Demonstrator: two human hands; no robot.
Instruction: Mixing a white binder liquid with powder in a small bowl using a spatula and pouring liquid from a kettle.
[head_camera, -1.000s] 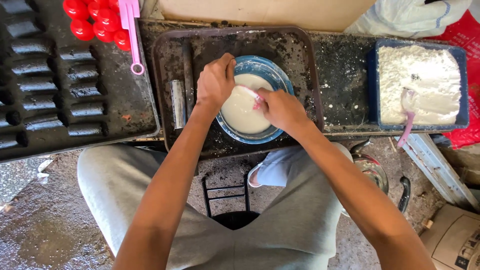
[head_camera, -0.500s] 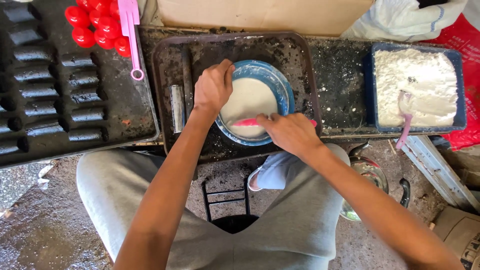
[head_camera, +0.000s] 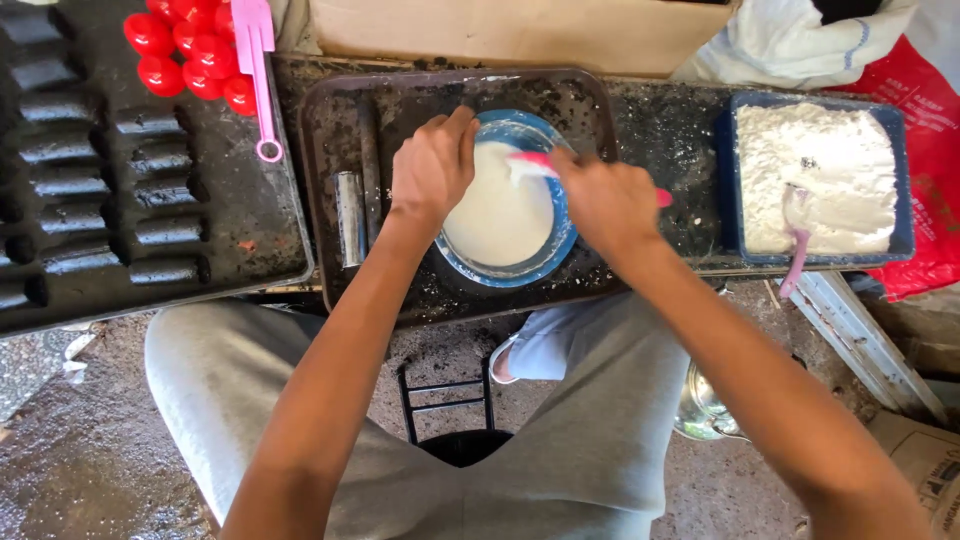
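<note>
Fingers of left hand (head_camera: 430, 170) curled over rim of blue bowl (head_camera: 555, 250), gripping it. Right hand (head_camera: 605, 200) closed around pink spatula (head_camera: 535, 163), blade dipped in white batter (head_camera: 495, 215). Bowl on dark tray (head_camera: 340, 130), centre of table. Blue tub (head_camera: 905, 215) of white powder well to the right; red balls (head_camera: 185, 50) and black mould (head_camera: 90, 190) to the left.

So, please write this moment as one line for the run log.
left hand: holds blue bowl rim | right hand: grips pink spatula in white batter | bowl on dark tray
</note>
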